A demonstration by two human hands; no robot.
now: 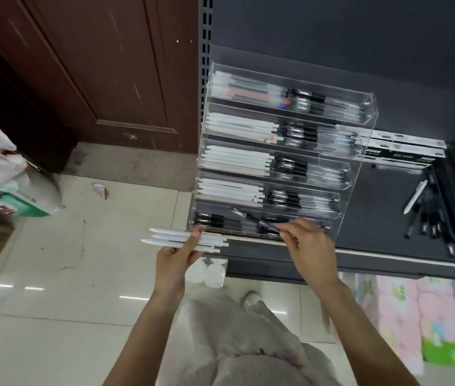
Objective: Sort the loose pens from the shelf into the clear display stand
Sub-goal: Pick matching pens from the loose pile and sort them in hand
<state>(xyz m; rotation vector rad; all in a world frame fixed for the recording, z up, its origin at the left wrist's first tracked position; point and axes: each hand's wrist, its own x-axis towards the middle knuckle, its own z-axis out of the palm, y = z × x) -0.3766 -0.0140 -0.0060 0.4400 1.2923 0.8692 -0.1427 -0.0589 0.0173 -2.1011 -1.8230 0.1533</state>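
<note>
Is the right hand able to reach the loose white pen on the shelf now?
Probably not yet: the right hand is pinching a black pen at the stand's lowest tier. The white pen lies uncovered further right, so the path looks free once it lets go.

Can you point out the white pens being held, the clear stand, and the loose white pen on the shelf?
white pens [165, 237], head view, middle of barrels
clear stand [371, 107], head view, top right wall
loose white pen [415, 196], head view, mid barrel

shelf [373, 196], dark | on it: clear display stand [365, 135], loose pens [426, 218], flat boxes [404, 151]
</note>
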